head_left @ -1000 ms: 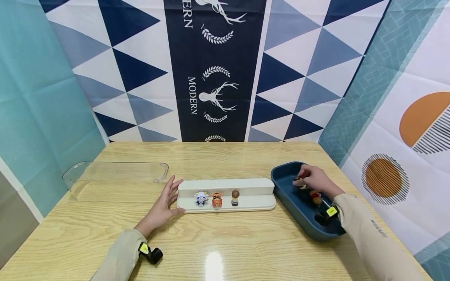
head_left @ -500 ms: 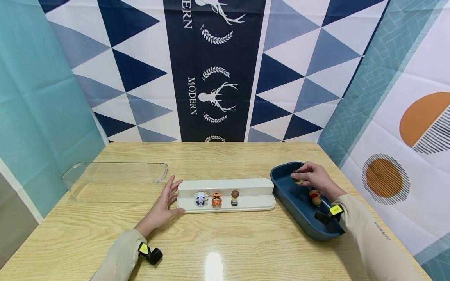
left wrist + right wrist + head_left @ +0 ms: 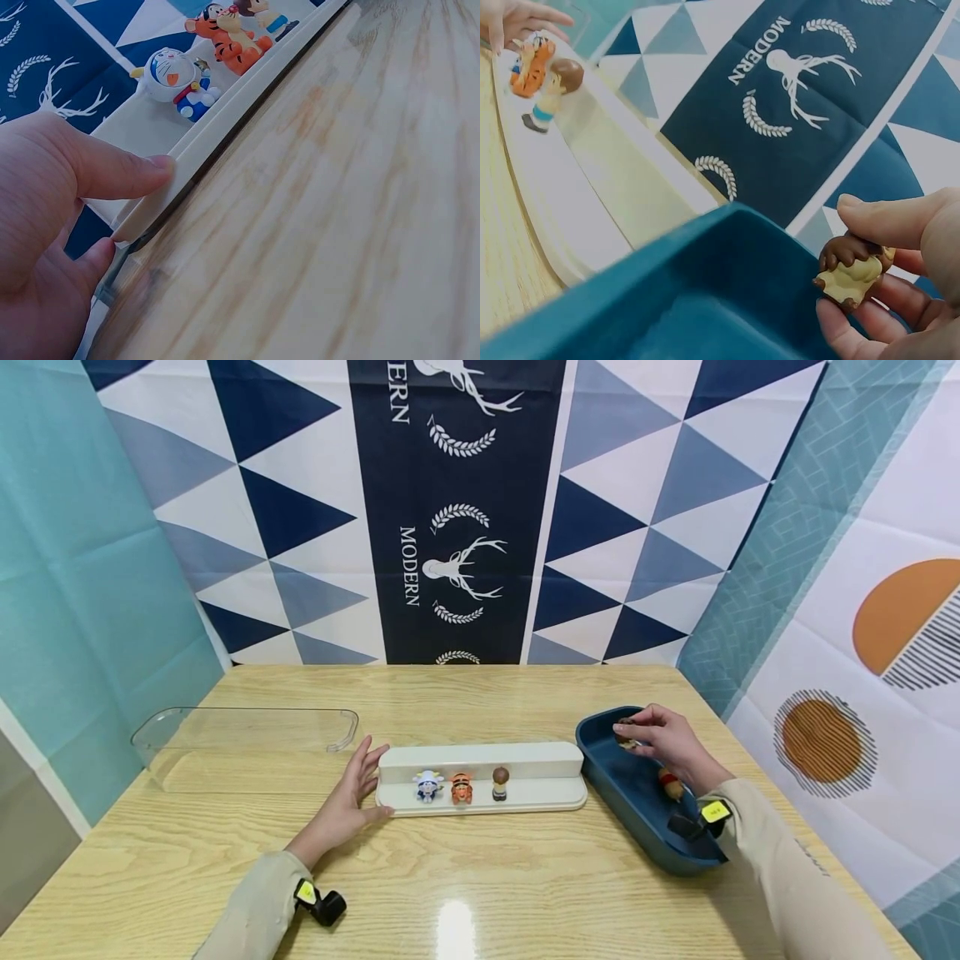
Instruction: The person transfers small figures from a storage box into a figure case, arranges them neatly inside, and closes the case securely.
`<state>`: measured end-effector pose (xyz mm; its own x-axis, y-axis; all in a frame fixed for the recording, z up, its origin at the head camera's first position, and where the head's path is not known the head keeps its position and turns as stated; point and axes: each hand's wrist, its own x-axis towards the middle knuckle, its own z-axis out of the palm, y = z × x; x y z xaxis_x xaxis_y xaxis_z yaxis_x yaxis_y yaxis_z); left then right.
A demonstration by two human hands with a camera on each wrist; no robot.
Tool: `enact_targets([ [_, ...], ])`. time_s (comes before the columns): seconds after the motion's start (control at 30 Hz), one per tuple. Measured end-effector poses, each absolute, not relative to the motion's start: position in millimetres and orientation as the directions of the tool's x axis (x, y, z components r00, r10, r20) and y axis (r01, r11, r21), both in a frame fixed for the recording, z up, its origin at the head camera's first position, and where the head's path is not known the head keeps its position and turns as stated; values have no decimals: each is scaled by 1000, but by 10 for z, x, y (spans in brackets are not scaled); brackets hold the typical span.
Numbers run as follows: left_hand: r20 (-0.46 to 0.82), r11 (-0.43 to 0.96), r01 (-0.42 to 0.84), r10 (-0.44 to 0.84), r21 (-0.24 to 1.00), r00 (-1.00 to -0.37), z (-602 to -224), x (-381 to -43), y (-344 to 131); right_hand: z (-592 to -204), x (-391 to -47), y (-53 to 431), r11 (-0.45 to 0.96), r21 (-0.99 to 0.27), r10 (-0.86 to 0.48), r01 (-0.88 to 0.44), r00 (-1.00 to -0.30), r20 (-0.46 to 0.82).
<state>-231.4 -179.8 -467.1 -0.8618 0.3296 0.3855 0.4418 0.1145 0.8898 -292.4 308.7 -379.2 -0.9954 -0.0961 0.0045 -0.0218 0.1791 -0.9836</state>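
My left hand [image 3: 343, 802] holds the left end of a white stepped display stand [image 3: 540, 789], its thumb pressing the front rim in the left wrist view. On the lower step stand a blue-and-white cat figurine [image 3: 176, 82], an orange tiger figurine [image 3: 229, 41] and a brown-haired boy figurine [image 3: 500, 783]. Above the far end of the blue bin [image 3: 628, 817], my right hand [image 3: 671, 745] pinches a small brown-and-cream figurine [image 3: 851, 274] between thumb and fingers. Another figurine [image 3: 671, 785], tan and red, lies in the bin, partly hidden by the right hand and wrist.
A clear plastic cover [image 3: 258, 731] rests at the back left of the wooden table [image 3: 480, 877]. The bin stands at the right, close against the stand's right end. Patterned cloths [image 3: 622, 468] hang behind the table and at its sides.
My right hand has lifted the brown figurine from inside the bin and carried it slightly left, turning it so more of it shows. The left hand and the stand have stayed in place.
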Motion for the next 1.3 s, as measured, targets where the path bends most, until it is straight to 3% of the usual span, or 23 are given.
enact_targets([
  [0.43,395,114,452,332,884,-856,-4680,-2318,-1800,-3747,-2855,2899,13,-1000,-97,-17,-995,15],
  [1.3,414,119,476,345,871,-843,-4650,-2297,-1820,-3702,-2634,2399,-53,-998,-131,-27,-991,34],
])
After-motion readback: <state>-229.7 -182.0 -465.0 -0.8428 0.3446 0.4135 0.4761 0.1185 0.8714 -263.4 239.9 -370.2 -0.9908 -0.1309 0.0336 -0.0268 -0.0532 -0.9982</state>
